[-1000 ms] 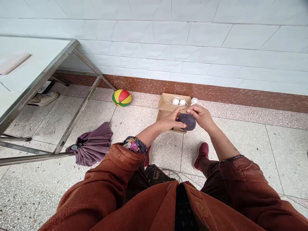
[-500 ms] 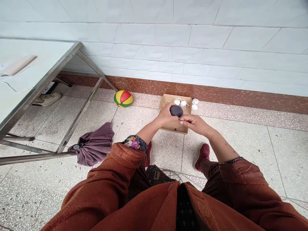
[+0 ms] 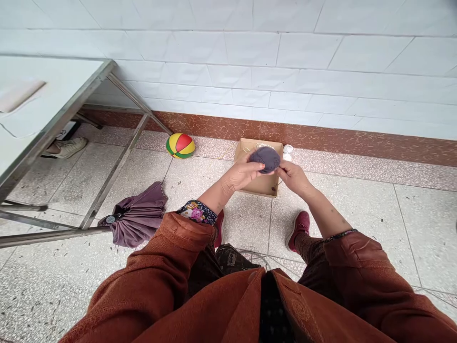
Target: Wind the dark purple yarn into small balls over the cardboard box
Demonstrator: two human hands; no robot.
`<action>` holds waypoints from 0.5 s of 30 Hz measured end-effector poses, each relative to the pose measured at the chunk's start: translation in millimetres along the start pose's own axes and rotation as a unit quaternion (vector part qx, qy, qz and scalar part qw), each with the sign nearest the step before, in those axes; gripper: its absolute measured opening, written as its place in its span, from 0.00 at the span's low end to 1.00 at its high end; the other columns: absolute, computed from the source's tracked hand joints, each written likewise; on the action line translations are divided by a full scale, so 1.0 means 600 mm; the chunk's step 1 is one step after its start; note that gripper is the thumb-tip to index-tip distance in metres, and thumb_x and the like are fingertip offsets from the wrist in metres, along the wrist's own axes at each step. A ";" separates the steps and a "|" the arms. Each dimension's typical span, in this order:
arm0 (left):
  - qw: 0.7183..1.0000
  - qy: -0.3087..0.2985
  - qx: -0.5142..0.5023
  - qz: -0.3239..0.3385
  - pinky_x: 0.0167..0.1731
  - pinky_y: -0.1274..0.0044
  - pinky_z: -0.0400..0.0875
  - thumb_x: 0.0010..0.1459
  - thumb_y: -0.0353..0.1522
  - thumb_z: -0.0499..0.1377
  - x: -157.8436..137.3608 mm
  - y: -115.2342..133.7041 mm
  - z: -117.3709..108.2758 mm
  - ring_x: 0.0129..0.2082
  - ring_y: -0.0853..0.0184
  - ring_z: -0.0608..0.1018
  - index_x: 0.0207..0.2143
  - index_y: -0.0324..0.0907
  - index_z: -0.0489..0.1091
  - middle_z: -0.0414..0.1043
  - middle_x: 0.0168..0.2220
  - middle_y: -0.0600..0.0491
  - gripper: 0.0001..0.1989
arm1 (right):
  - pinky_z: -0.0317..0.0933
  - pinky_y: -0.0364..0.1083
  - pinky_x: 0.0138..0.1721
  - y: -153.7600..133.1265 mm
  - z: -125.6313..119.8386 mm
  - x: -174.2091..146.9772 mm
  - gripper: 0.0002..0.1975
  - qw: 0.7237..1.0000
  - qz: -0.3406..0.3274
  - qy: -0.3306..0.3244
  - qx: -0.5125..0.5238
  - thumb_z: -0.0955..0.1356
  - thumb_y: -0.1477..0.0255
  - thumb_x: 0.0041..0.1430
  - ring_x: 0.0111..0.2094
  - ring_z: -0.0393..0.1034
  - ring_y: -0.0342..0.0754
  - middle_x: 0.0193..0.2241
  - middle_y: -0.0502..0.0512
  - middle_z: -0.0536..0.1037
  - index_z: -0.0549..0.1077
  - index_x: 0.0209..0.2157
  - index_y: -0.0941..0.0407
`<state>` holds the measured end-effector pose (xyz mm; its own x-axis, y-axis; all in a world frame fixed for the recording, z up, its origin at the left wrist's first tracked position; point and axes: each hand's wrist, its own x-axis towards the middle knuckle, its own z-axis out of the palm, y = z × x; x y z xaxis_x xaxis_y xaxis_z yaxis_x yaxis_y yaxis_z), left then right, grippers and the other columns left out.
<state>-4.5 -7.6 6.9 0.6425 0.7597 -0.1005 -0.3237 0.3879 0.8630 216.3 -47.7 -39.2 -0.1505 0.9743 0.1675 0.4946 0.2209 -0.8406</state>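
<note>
A dark purple-grey ball of yarn (image 3: 264,159) is held above the cardboard box in my left hand (image 3: 242,174), the thumb lying across its front. My right hand (image 3: 294,177) is at the ball's right edge, with its thumb and forefinger pinched together on the yarn strand. The strand itself is mostly hidden by the fingers. Beneath both hands, the shallow cardboard box (image 3: 257,193) sits on the floor, a small dark bit of yarn (image 3: 273,188) near its front right corner. White yarn balls (image 3: 287,149) lie just right of the box.
To the left, a yellow, red and green ball (image 3: 180,146) rests by the wall. A folded purple umbrella (image 3: 137,216) leans near the metal-framed table (image 3: 46,138). Another person's shoe (image 3: 71,147) shows under that table. The tiled wall (image 3: 228,71) rises behind the box.
My left hand has turned the yarn ball, so its broad side shows and it now covers the white balls inside the box. My right hand has moved slightly right and up to the ball's edge.
</note>
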 end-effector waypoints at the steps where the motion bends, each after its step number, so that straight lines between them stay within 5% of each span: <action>1: 0.999 0.033 0.003 0.011 0.62 0.54 0.73 0.48 0.38 0.74 0.004 0.000 -0.003 0.60 0.49 0.79 0.61 0.45 0.71 0.78 0.56 0.42 0.37 | 0.68 0.50 0.41 -0.006 0.002 -0.002 0.15 0.999 -0.013 -0.030 0.000 0.67 0.57 0.72 0.36 0.73 0.52 0.33 0.55 0.81 0.77 0.35 0.52; 4: 0.989 0.131 0.073 0.013 0.63 0.57 0.71 0.48 0.36 0.72 0.016 -0.011 -0.016 0.59 0.52 0.78 0.57 0.43 0.72 0.78 0.54 0.44 0.33 | 0.68 0.49 0.40 -0.030 -0.001 -0.007 0.16 0.991 -0.060 -0.121 0.013 0.67 0.56 0.73 0.34 0.72 0.50 0.33 0.53 0.80 0.77 0.35 0.51; 7: 0.964 0.162 0.210 -0.004 0.66 0.57 0.67 0.44 0.33 0.71 0.023 -0.028 -0.025 0.60 0.52 0.76 0.56 0.42 0.72 0.77 0.56 0.43 0.34 | 0.67 0.49 0.40 -0.051 -0.011 -0.008 0.15 0.988 -0.074 -0.131 0.032 0.68 0.56 0.73 0.34 0.72 0.49 0.33 0.52 0.80 0.79 0.36 0.51; 11: 0.954 0.067 0.289 -0.032 0.67 0.56 0.65 0.38 0.32 0.75 0.019 -0.035 -0.023 0.62 0.48 0.74 0.62 0.41 0.70 0.74 0.60 0.41 0.45 | 0.69 0.53 0.46 -0.051 -0.026 0.002 0.15 0.998 -0.058 -0.029 0.024 0.70 0.55 0.72 0.38 0.74 0.52 0.35 0.54 0.82 0.81 0.36 0.49; 15: 0.979 -0.050 0.193 -0.038 0.65 0.57 0.68 0.42 0.33 0.75 0.003 -0.021 -0.008 0.62 0.50 0.76 0.66 0.48 0.70 0.75 0.60 0.44 0.46 | 0.68 0.55 0.48 -0.025 -0.026 0.010 0.14 0.998 -0.030 0.050 0.022 0.70 0.56 0.71 0.41 0.75 0.55 0.35 0.55 0.82 0.80 0.35 0.49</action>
<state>-2.5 -8.5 -6.8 0.7260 0.6737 -0.1382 0.0015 0.1995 0.9799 221.3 -44.5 -17.3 -0.0918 0.9594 0.2668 0.4496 0.2791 -0.8485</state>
